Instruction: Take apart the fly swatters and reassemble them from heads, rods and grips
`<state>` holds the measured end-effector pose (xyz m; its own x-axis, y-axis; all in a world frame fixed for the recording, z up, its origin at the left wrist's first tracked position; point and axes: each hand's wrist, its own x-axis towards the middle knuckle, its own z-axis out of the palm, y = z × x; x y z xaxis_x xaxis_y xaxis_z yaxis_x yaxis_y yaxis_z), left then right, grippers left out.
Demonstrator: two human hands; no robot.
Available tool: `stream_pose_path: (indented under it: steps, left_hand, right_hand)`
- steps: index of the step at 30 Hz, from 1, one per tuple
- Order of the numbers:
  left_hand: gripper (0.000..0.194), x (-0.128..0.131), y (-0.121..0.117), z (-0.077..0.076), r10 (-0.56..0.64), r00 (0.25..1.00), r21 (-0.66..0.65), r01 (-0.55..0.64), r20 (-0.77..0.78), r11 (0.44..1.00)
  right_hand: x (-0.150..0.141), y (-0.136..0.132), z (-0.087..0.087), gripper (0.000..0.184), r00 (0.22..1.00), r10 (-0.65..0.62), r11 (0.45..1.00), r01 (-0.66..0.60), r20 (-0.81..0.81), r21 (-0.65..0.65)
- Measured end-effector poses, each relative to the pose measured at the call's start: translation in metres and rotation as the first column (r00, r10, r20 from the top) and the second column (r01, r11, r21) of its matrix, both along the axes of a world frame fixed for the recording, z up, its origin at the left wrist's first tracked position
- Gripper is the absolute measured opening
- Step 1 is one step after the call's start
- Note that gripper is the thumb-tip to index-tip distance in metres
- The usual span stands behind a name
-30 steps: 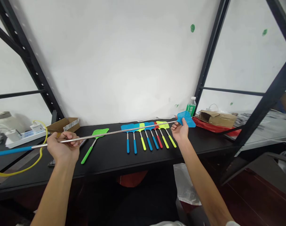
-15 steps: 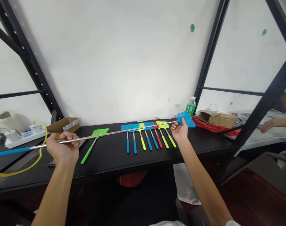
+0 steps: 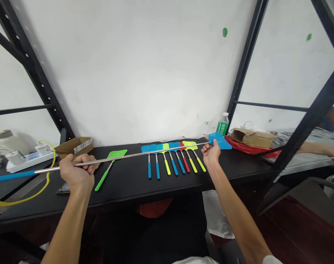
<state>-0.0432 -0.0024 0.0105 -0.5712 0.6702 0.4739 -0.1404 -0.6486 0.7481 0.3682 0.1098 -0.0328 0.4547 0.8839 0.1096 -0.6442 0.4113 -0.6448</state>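
Observation:
A blue fly swatter (image 3: 145, 155) with a long, extended metal rod stretches across the view above the black table. My left hand (image 3: 78, 169) is closed round the rod near its blue handle at the far left. At the other end, my right hand (image 3: 211, 151) grips the rod just at the base of the blue paddle. Behind the rod lies a row of several short swatters in blue, yellow and red, among them a red-handled swatter (image 3: 186, 165). Apart from the row, a green swatter (image 3: 102, 181) lies just right of my left hand.
An open cardboard box (image 3: 81, 146) and a white power strip (image 3: 29, 161) with a yellow cable are at left. A green-labelled bottle (image 3: 223, 124) stands at the back right, near a cardboard carton (image 3: 252, 138) on red plastic. Another person's arm (image 3: 318, 149) reaches in at right.
My left hand has slid a little to the right along the rod. The paddle in my right hand has shifted slightly right and tilted. The other person's arm has moved.

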Motion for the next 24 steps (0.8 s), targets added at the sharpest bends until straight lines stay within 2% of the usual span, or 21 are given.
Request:
stream_pose_path:
  steps: [7, 10, 12, 14, 19, 22, 24]
  left_hand:
    - [0.052, 0.041, 0.012, -0.016, -0.182, 0.979, -0.073, 0.175, -0.090, 0.982]
    - [0.054, 0.042, 0.014, -0.019, -0.217, 0.957, -0.137, 0.193, -0.193, 0.972]
    - [0.053, 0.035, 0.013, -0.016, -0.228, 0.945, -0.169, 0.191, -0.236, 0.967]
    - [0.051, 0.026, 0.010, -0.012, -0.235, 0.953, -0.153, 0.208, -0.192, 0.966]
    - [0.043, 0.006, 0.001, 0.001, -0.154, 0.988, -0.041, 0.156, 0.030, 0.987]
    - [0.042, 0.000, -0.002, 0.003, -0.126, 0.991, -0.030, 0.128, 0.042, 0.991]
    - [0.042, 0.000, -0.002, 0.003, -0.127, 0.992, -0.023, 0.128, 0.024, 0.992]
  right_hand:
    - [-0.039, -0.011, -0.002, 0.035, 0.992, 0.101, 0.994, -0.104, 0.073, 0.038]
    - [-0.042, -0.016, 0.000, 0.033, 0.983, 0.152, 0.987, -0.157, 0.102, 0.041]
    - [-0.037, -0.018, 0.003, 0.030, 0.974, 0.198, 0.976, -0.206, 0.115, 0.069]
    - [-0.028, -0.018, 0.008, 0.027, 0.968, 0.231, 0.965, -0.241, 0.102, 0.102]
    - [0.004, -0.013, 0.019, 0.016, 0.991, 0.129, 0.986, -0.132, 0.041, 0.105]
    - [0.023, -0.009, 0.021, 0.012, 0.965, 0.198, 0.979, -0.204, 0.171, 0.017]
    - [0.033, -0.009, 0.020, 0.016, 0.911, 0.294, 0.955, -0.292, 0.289, -0.051]
